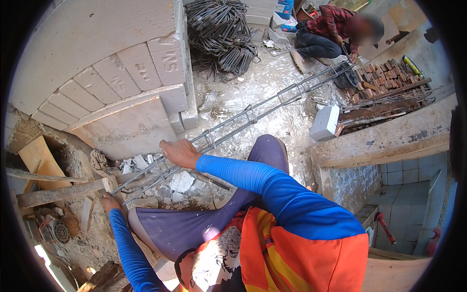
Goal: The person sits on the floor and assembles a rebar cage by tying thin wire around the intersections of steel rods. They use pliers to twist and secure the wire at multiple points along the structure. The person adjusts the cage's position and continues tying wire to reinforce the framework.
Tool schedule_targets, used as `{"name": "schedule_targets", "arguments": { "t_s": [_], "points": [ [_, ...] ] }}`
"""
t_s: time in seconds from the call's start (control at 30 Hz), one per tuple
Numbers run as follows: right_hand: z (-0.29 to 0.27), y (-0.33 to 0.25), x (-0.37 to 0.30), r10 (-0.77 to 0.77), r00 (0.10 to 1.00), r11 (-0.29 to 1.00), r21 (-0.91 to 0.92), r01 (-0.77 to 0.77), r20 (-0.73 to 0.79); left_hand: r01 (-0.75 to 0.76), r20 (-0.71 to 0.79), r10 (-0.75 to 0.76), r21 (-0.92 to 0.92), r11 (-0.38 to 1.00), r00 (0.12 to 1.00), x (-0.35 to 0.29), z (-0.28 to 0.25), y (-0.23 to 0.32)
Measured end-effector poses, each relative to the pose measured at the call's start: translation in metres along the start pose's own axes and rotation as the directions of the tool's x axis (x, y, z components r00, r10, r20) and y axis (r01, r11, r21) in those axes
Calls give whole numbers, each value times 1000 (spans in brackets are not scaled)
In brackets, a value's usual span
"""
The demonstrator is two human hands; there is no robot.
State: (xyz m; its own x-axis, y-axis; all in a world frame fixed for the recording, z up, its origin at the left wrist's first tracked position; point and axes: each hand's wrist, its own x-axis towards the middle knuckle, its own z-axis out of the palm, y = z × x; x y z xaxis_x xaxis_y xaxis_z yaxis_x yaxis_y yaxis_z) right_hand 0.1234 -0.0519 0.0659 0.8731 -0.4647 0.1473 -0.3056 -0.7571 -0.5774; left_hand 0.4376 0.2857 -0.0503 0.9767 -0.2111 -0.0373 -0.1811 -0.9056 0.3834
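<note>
A long, narrow rebar cage (250, 114) of thin steel bars with stirrups runs from beside my left knee up to the far right. My right hand (181, 153) is closed around its upper bar, a little short of the near end. Down at that near end, beside a wooden post, my left hand (110, 201) has its fingers closed on a bar tip; they show only small. At the far end squats a co-worker (335, 29) in a plaid shirt and dark cap, both hands at the cage.
Pale blocks (116, 73) are stacked at the left. Behind them lies a heap of bent steel stirrups (219, 34). Red bricks (389, 78) and a white block (325, 122) sit at the right. Rubble (181, 181) lies under the cage; a timber beam (61, 192) juts in at left.
</note>
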Motion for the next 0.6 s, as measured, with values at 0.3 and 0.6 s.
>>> {"name": "schedule_targets", "arguments": {
  "t_s": [0.3, 0.6],
  "points": [
    [-4, -7, 1, 5, 1000, 1000, 11, -5, 11, 8, -12, -8, -40, 999, 1000, 5, 0, -10],
    [-5, -2, 2, 23, 999, 1000, -7, -22, 41, 84, 9, -84, -33, 996, 996, -10, -12, 17]
  ]
}}
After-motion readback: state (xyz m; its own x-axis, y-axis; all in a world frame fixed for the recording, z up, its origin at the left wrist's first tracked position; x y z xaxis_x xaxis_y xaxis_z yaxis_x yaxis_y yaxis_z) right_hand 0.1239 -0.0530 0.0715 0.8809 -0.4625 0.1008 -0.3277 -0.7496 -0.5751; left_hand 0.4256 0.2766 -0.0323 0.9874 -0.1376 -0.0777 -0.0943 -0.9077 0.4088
